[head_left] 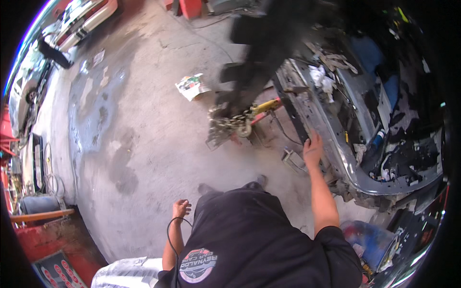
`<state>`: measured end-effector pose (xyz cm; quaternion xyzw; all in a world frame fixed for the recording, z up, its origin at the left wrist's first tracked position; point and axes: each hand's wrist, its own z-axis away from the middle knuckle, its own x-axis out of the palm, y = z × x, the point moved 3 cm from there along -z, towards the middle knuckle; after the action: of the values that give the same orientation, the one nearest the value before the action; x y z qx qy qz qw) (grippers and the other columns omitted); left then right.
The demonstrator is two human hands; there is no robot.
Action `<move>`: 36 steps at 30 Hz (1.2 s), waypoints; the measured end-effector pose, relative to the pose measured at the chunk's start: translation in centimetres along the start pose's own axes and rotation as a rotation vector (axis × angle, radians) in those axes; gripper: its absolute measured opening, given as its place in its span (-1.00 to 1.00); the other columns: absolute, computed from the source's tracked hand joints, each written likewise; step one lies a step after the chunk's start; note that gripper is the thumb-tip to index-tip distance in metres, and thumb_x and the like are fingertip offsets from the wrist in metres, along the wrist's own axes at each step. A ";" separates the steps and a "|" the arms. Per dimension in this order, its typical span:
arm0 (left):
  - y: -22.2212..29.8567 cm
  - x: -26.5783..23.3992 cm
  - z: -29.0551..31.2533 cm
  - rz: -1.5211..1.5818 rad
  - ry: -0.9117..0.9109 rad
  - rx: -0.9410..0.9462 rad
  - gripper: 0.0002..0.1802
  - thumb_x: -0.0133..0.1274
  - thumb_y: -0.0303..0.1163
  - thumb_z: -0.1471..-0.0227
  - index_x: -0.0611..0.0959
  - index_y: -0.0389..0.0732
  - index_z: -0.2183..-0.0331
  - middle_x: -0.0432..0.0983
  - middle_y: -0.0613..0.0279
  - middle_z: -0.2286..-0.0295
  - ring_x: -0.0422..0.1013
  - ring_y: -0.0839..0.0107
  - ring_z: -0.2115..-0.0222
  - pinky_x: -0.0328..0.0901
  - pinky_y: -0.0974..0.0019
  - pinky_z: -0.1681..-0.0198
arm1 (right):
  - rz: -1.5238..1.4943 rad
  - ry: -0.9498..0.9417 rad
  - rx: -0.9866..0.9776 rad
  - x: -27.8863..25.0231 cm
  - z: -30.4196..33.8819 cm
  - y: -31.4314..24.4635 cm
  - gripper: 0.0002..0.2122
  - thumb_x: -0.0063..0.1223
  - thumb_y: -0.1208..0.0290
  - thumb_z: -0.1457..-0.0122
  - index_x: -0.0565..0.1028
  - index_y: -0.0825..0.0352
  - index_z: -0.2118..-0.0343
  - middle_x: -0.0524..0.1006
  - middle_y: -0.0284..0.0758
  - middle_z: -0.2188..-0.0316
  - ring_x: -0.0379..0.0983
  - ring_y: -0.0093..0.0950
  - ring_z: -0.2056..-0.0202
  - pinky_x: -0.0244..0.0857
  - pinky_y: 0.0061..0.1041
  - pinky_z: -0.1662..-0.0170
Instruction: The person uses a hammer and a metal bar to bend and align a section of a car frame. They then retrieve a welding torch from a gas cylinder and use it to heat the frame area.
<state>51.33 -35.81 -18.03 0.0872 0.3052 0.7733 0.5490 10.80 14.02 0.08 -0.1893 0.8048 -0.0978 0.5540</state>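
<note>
Reaching right hand (313, 150), lettered logo (198, 266)

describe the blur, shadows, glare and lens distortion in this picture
In the head view, the black, notched-edged shape at top centre is blurred; in the head view, the grey metal vehicle body falls into deep shadow toward the upper right; in the head view, pale glare marks the bluish patch on the grey concrete floor; in the head view, fisheye distortion bends edges near the dark rim.

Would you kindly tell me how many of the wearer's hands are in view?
2: the left hand left of the black shirt, the right hand at the metal frame.
</note>
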 end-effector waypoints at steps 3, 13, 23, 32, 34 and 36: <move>-2.6 -6.6 -2.1 -0.053 0.024 -0.025 -0.60 0.04 -0.28 -0.12 0.58 -0.36 0.09 0.63 0.04 0.39 0.53 0.34 0.52 0.41 0.31 0.53 | -0.106 -0.252 0.002 7.9 5.7 -6.0 -0.66 -0.02 0.49 -0.11 0.48 0.34 0.01 0.51 -0.05 0.13 0.42 -0.05 0.06 0.30 -0.22 0.00; 3.5 -19.5 -9.3 -0.150 0.082 0.162 -0.64 0.07 -0.31 -0.11 0.62 -0.39 0.15 0.63 0.03 0.44 0.52 0.39 0.52 0.39 0.35 0.51 | -0.251 -1.135 0.037 22.3 19.5 -17.4 -0.68 0.12 0.27 -0.09 0.57 0.33 0.13 0.60 -0.07 0.26 0.55 -0.21 0.20 0.40 -0.31 0.11; 9.7 -23.7 -16.4 0.026 -0.056 0.019 -0.64 0.06 -0.32 -0.13 0.58 -0.41 0.13 0.62 0.04 0.40 0.53 0.35 0.51 0.39 0.33 0.55 | -0.532 -1.381 0.373 32.7 17.3 -25.7 -0.65 -0.02 0.13 -0.21 0.56 0.34 0.18 0.57 -0.15 0.18 0.49 -0.23 0.12 0.31 -0.27 0.05; 25.6 -29.2 -21.8 -0.180 -0.047 -0.055 -0.59 -0.01 -0.28 -0.15 0.53 -0.39 0.07 0.60 0.01 0.38 0.53 0.26 0.49 0.40 0.26 0.50 | -1.426 -1.107 0.952 35.7 12.4 -30.3 -0.58 -0.18 0.04 -0.34 0.55 0.34 0.22 0.54 -0.43 0.34 0.44 -0.52 0.27 0.30 -0.39 0.16; 29.2 -29.5 -24.9 -0.173 -0.069 -0.029 -0.59 -0.01 -0.28 -0.15 0.53 -0.38 0.06 0.60 0.00 0.37 0.53 0.26 0.49 0.40 0.26 0.50 | -1.389 -1.003 0.879 34.6 9.2 -33.4 -0.60 -0.14 0.04 -0.31 0.58 0.32 0.28 0.56 -0.41 0.38 0.45 -0.52 0.31 0.31 -0.40 0.20; 32.6 -29.7 -27.8 -0.152 -0.111 -0.018 -0.61 -0.01 -0.30 -0.15 0.54 -0.38 0.08 0.60 0.01 0.36 0.54 0.29 0.48 0.40 0.30 0.50 | -1.156 -1.028 0.770 35.6 7.6 -34.9 -0.63 -0.09 0.07 -0.26 0.60 0.30 0.35 0.57 -0.38 0.44 0.45 -0.52 0.34 0.32 -0.40 0.23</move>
<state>23.70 -79.92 -15.75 0.1018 0.2730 0.7261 0.6228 13.51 -31.97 -20.29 -0.3889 0.1423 -0.5325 0.7383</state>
